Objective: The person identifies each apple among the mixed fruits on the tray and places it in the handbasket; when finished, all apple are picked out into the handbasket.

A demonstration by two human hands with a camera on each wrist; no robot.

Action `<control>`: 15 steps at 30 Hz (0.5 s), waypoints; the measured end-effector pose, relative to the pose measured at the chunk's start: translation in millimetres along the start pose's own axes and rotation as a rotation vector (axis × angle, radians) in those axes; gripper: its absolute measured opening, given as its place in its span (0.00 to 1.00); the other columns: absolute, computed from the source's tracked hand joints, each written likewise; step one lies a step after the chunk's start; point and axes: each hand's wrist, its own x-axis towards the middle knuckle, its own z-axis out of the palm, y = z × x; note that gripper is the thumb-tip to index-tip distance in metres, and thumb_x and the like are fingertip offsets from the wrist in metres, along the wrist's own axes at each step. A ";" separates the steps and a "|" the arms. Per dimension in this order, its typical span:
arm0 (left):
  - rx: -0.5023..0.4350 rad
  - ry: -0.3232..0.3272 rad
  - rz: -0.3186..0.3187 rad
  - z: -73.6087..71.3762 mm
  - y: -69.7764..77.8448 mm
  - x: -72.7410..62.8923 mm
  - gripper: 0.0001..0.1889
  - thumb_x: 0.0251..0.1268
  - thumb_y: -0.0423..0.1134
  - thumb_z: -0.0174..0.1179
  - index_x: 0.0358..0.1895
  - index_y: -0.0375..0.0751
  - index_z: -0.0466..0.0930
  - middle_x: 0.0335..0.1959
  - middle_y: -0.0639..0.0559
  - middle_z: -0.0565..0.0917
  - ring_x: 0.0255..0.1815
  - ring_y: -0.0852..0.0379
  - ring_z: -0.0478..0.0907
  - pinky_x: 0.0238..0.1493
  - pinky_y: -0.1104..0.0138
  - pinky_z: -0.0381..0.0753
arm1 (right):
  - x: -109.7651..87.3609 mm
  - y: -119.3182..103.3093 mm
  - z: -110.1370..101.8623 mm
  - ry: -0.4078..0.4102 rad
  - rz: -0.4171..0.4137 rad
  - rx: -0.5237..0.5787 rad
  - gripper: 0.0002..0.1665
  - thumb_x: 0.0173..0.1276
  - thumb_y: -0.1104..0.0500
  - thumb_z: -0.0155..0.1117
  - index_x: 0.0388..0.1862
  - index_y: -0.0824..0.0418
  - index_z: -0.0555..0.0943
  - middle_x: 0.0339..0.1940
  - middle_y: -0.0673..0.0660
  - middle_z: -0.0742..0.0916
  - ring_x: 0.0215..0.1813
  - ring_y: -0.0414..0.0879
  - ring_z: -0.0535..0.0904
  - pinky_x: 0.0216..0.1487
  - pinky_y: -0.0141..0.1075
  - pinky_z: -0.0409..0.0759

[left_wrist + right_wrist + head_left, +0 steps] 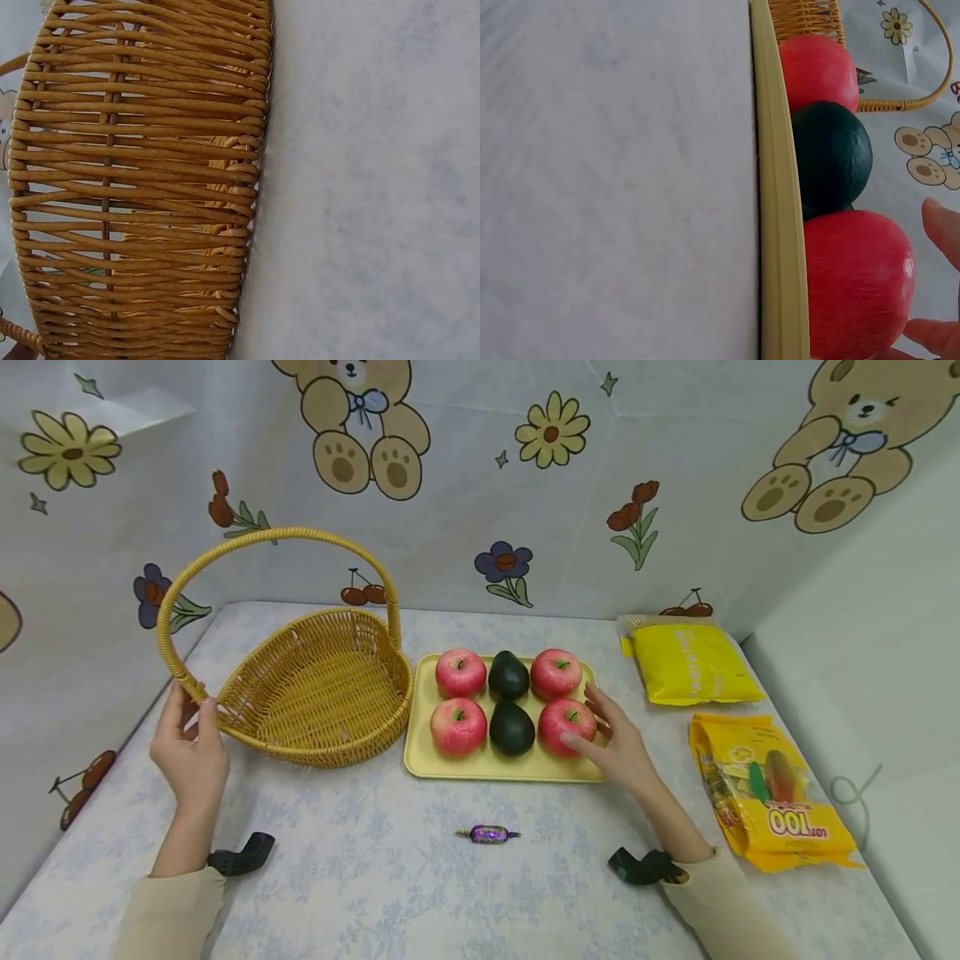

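Note:
My left hand [193,762] grips the wicker basket [330,693] at the left foot of its tall arched handle, thumb in front. In the left wrist view, the basket's woven side [142,172] fills much of the picture. At the right end of a yellow tray [487,771], my right hand [628,752] is spread about the front right apple [561,718]. Its fingers are at the apple's far right side; in the right wrist view the thumb [941,229] stands off the apple. Three more red apples [458,727] and two dark avocados [512,729] lie on the tray.
A wrapped purple candy [489,834] lies on the table in front of the tray. To the right are a yellow pasta packet [693,664] and a yellow snack bag [776,793]. A patterned cloth [450,485] hangs behind the table.

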 end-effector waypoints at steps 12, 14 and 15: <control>0.002 -0.010 0.025 -1.2 -1.2 0.6 0.23 0.74 0.40 0.52 0.69 0.60 0.69 0.58 0.49 0.80 0.53 0.73 0.73 0.51 0.78 0.73 | 0.3 10.3 6.3 -0.016 0.044 -0.029 0.49 0.63 0.54 0.71 0.78 0.59 0.57 0.74 0.62 0.69 0.65 0.56 0.71 0.57 0.24 0.72; 0.012 -0.015 0.025 -1.4 -1.3 0.6 0.23 0.75 0.40 0.52 0.70 0.60 0.69 0.58 0.49 0.80 0.53 0.73 0.73 0.51 0.78 0.73 | 0.6 11.6 7.4 -0.013 0.048 -0.034 0.49 0.62 0.54 0.72 0.77 0.59 0.58 0.72 0.63 0.70 0.63 0.57 0.73 0.52 0.19 0.71; 0.017 -0.017 0.024 -1.4 -1.5 0.7 0.23 0.75 0.40 0.52 0.70 0.60 0.68 0.59 0.49 0.80 0.54 0.73 0.73 0.51 0.79 0.73 | 0.7 12.0 7.9 -0.013 0.050 -0.037 0.49 0.62 0.54 0.72 0.77 0.59 0.59 0.72 0.63 0.71 0.62 0.57 0.73 0.51 0.19 0.70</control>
